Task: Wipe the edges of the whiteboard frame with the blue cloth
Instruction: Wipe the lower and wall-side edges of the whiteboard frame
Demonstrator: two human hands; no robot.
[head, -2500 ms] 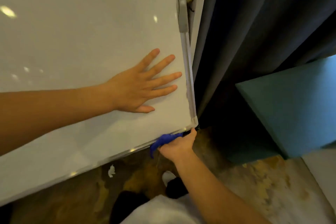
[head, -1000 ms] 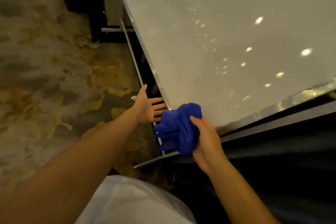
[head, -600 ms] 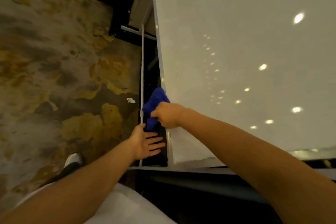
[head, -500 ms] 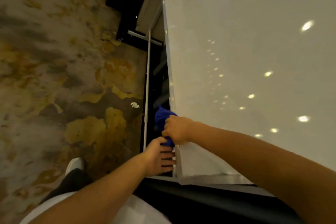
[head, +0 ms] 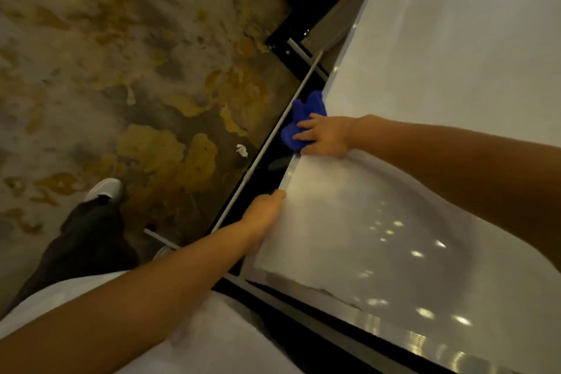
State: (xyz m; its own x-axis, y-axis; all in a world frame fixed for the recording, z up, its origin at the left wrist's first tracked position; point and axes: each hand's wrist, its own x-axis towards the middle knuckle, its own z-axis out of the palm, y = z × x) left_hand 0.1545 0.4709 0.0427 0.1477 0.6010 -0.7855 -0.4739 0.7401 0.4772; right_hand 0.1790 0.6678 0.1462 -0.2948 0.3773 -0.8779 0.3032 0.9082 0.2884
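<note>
The blue cloth (head: 300, 120) sat bunched against the whiteboard frame (head: 288, 174) along the board's left edge, under the right hand (head: 324, 135), whose fingers lay loosely spread, pressing the cloth to the edge. Nearer the corner, the left hand (head: 262, 215) curled over the same frame edge, gripping it.

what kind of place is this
Probably an indoor meeting or function room: a large glossy white whiteboard reflecting ceiling spotlights, and a mottled grey-and-mustard patterned carpet.
</note>
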